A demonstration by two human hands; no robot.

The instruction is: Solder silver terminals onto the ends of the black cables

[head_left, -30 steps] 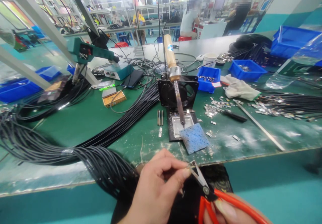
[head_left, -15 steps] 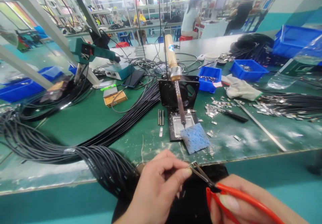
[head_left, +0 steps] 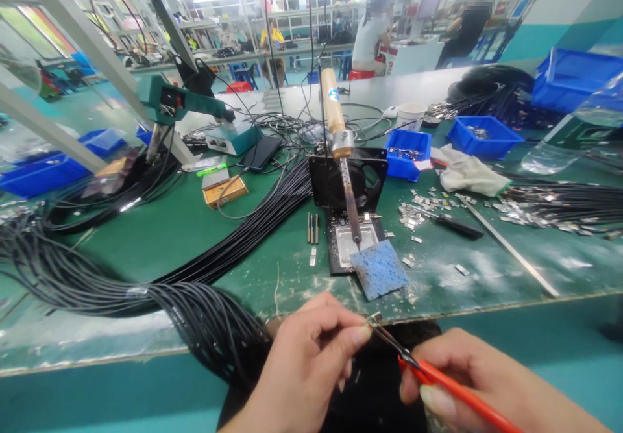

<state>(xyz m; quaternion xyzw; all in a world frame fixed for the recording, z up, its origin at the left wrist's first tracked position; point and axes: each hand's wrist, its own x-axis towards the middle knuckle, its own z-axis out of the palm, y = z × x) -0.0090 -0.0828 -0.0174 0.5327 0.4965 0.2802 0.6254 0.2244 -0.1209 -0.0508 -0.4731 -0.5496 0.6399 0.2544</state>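
Observation:
Between thumb and forefinger, my left hand [head_left: 311,355] pinches a small metal connector [head_left: 375,318], whose end sticks out past the fingertips. My right hand [head_left: 462,371] is wrapped round the red handles of a pair of pliers [head_left: 423,373]. The slim jaws of the pliers reach up to the connector at my left fingertips; whether they grip it I cannot make out. Just beyond the hands, a blue sponge [head_left: 380,269] lies at the table's front edge. A soldering iron [head_left: 346,180] with a wooden handle leans tip-down in its stand, the tip close to the sponge.
A thick bundle of black cables [head_left: 219,238] runs across the left of the table and hangs over its edge. Loose metal connectors [head_left: 413,215], a black-handled tool [head_left: 460,226], a white glove [head_left: 472,170] and blue bins [head_left: 484,137] lie to the right.
The pliers have turned in my right hand, so their handles now look closer together and nearly edge-on. My left hand keeps its pinch in almost the same place.

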